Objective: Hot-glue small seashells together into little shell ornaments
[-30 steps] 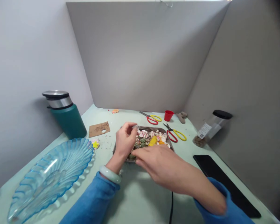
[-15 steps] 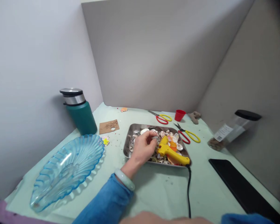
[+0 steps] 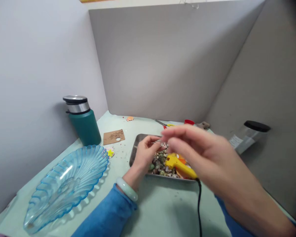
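My left hand (image 3: 144, 154), with a pale bangle (image 3: 127, 189) on its wrist, is over the left half of a metal tray (image 3: 135, 148). Its thumb and fingers are pinched together around something small that I cannot make out. Close to its fingertips is my right hand (image 3: 202, 153), raised in front of the tray's right side, its fingers stretched out and the thumb a little apart, slightly blurred. Inside the tray lie small shells and stones (image 3: 159, 164). A yellow hot glue gun (image 3: 181, 167) rests on them, partly hidden by my right hand.
Left of the tray are a blue leaf-shaped glass dish (image 3: 69, 184), a teal bottle (image 3: 86, 126), a brown card (image 3: 113, 136) and a yellow star piece (image 3: 110, 152). Scissors (image 3: 161, 123) and a red cup (image 3: 189, 122) stand behind. A black-lidded jar (image 3: 249, 135) leans right. A black cord (image 3: 199, 207) runs forward.
My right hand dropped from the tray to the bottom edge, then rose back beside my left hand. My left hand stays pinched over the tray. The view shifted, and the glue gun became visible.
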### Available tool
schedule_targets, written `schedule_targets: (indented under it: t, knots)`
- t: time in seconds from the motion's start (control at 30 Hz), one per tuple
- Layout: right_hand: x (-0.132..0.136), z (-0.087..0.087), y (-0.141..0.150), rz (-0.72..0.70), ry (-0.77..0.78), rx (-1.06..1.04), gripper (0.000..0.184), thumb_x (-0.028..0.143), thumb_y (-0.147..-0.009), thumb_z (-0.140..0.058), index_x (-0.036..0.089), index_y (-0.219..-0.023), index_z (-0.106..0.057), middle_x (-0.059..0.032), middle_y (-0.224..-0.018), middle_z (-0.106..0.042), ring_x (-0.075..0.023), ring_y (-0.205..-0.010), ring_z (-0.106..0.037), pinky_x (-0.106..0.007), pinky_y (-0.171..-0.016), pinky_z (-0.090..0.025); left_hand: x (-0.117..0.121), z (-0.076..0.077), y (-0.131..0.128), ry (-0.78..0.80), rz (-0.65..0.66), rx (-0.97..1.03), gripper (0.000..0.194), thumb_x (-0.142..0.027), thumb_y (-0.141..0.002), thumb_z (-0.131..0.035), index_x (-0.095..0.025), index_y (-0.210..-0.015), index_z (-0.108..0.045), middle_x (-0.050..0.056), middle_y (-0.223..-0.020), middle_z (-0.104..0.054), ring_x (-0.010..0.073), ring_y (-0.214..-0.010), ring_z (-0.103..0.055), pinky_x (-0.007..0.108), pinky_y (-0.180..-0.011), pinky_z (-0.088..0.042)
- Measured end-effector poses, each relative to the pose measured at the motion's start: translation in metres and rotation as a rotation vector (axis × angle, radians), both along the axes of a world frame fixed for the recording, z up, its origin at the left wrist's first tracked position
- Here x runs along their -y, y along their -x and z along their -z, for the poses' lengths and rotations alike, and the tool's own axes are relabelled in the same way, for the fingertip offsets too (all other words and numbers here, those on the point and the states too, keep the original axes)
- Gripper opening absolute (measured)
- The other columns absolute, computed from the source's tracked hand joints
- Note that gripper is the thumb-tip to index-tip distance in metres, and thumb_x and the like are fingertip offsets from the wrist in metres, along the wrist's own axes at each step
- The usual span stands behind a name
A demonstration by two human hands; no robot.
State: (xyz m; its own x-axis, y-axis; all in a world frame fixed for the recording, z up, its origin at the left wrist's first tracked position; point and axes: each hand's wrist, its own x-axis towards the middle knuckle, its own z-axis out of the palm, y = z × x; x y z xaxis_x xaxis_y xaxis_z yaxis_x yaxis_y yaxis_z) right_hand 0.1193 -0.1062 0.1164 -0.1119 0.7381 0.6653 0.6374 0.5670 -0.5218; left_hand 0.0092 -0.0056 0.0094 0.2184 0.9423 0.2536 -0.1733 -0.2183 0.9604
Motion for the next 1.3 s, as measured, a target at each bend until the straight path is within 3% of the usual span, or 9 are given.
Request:
schedule_targets:
  t: [0.1, 0.27, 0.43, 0.57, 0.73, 0.9, 1.17, 1.3]
  knots:
    - [-0.034, -0.002, -0.027, 0.211, -0.022, 0.059, 0.013, 0.021, -0.088, -0.055, 0.023, -0.087, -0.068, -0.0015, -0.082, -0.07, -0.0162, -0.068, -0.064, -0.027, -0.059, -0.05, -0.003, -0.026, -0.007, 0.055, 0.072, 0.147, 0.022, -0.027, -0.073, -0.066, -0.014, -0.09, -0.062, 0.003, -0.084, -0.066, 0.0148, -0.072, -0.066, 0.034, -0.079, -0.053]
    - [-0.065, 0.025, -0.049, 0.213, 0.046, 0.179, 0.012, 0.021, -0.084, -0.059, 0.021, -0.093, -0.066, -0.0031, -0.09, -0.068, -0.016, -0.073, -0.062, -0.028, -0.064, -0.047, -0.007, -0.05, -0.02, 0.042, 0.176, 0.216, 0.023, -0.025, -0.071, -0.07, -0.011, -0.089, -0.063, 0.006, -0.084, -0.069, 0.0173, -0.079, -0.066, 0.035, -0.08, -0.053]
    - [-0.075, 0.031, -0.051, 0.255, -0.008, 0.169, 0.006, 0.017, -0.081, -0.059, 0.021, -0.079, -0.063, 0.0004, -0.074, -0.066, -0.0144, -0.065, -0.059, -0.027, -0.06, -0.04, -0.017, -0.045, -0.026, 0.001, 0.206, 0.166, 0.023, -0.025, -0.073, -0.07, -0.012, -0.09, -0.063, 0.006, -0.085, -0.069, 0.0173, -0.08, -0.066, 0.035, -0.081, -0.053]
    - [-0.079, 0.034, -0.052, 0.305, -0.057, 0.176, 0.006, 0.016, -0.081, -0.059, 0.019, -0.077, -0.061, -0.0004, -0.073, -0.065, -0.0145, -0.066, -0.058, -0.026, -0.061, -0.039, -0.026, -0.041, -0.027, -0.075, 0.188, 0.105, 0.028, -0.025, -0.071, -0.073, -0.014, -0.095, -0.063, 0.005, -0.085, -0.069, 0.017, -0.08, -0.066, 0.031, -0.076, -0.053]
    - [-0.08, 0.04, -0.043, 0.316, -0.161, 0.201, 0.007, 0.017, -0.084, -0.054, 0.018, -0.08, -0.06, -0.003, -0.077, -0.064, -0.0155, -0.068, -0.058, -0.026, -0.063, -0.041, -0.023, -0.048, -0.024, 0.01, 0.211, 0.218, 0.022, -0.022, -0.074, -0.068, -0.011, -0.092, -0.065, 0.007, -0.087, -0.071, 0.0166, -0.08, -0.066, 0.033, -0.081, -0.052]
    - [-0.08, 0.045, -0.034, 0.349, -0.192, 0.193, 0.007, 0.016, -0.084, -0.054, 0.017, -0.079, -0.059, -0.0038, -0.077, -0.063, -0.0165, -0.069, -0.058, -0.027, -0.065, -0.042, -0.016, -0.05, -0.024, 0.027, 0.089, 0.249, 0.019, -0.02, -0.072, -0.069, -0.01, -0.089, -0.067, 0.006, -0.081, -0.071, 0.0144, -0.075, -0.065, 0.027, -0.075, -0.052]
    - [-0.085, 0.048, -0.035, 0.327, -0.092, 0.297, 0.005, 0.016, -0.084, -0.056, 0.017, -0.084, -0.061, -0.0039, -0.081, -0.066, -0.0181, -0.072, -0.06, -0.029, -0.065, -0.042, -0.018, -0.037, -0.023, 0.127, 0.054, 0.298, 0.023, -0.022, -0.068, -0.073, -0.01, -0.087, -0.068, 0.006, -0.08, -0.071, 0.0147, -0.071, -0.065, 0.029, -0.073, -0.052]
    - [-0.085, 0.044, -0.044, 0.28, 0.004, 0.231, 0.011, 0.019, -0.083, -0.059, 0.019, -0.094, -0.062, -0.0032, -0.092, -0.068, -0.0163, -0.073, -0.062, -0.028, -0.066, -0.044, -0.02, -0.037, -0.024, 0.182, 0.088, 0.32, 0.026, -0.02, -0.067, -0.072, -0.009, -0.091, -0.069, 0.007, -0.081, -0.071, 0.0144, -0.069, -0.064, 0.029, -0.073, -0.051]
